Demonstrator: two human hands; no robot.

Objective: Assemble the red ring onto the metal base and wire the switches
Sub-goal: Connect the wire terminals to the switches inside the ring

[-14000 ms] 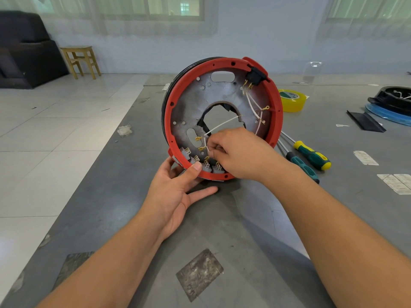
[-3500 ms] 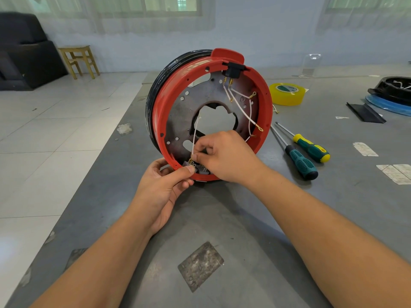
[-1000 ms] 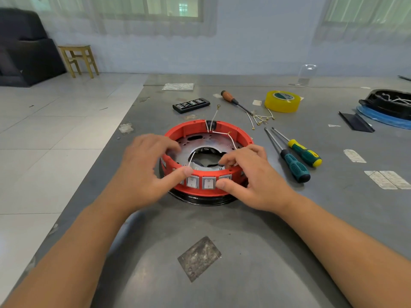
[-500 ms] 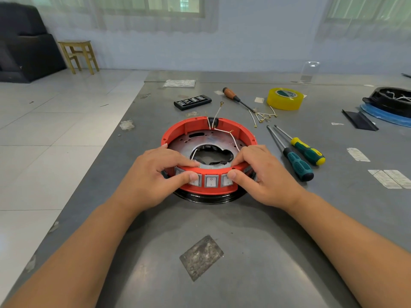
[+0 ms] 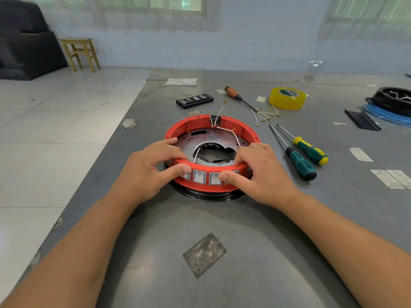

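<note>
Red ring [image 5: 178, 130], seated on the metal base [image 5: 191, 142], lay flat at the frame's centre on the grey desk [image 5: 244, 218]. Gripped at its near rim from both sides, probably to press it square onto the base and keep it from sliding. Left hand [image 5: 146, 172]: fingers curled over the rim's top left of centre, thumb pressed against the outer wall at the leftmost switch. Switches [image 5: 198, 176] faced forward along the near wall, two rockers showing between the thumbs. White wires [image 5: 235, 135] looped loose across the plate, one end sticking up at the far rim; wiring judged unfinished. Right hand [image 5: 260, 172]: mirrored hold, thumb on the outer wall. Screwdrivers [image 5: 300, 162] parked right of centre, within reach.
</note>
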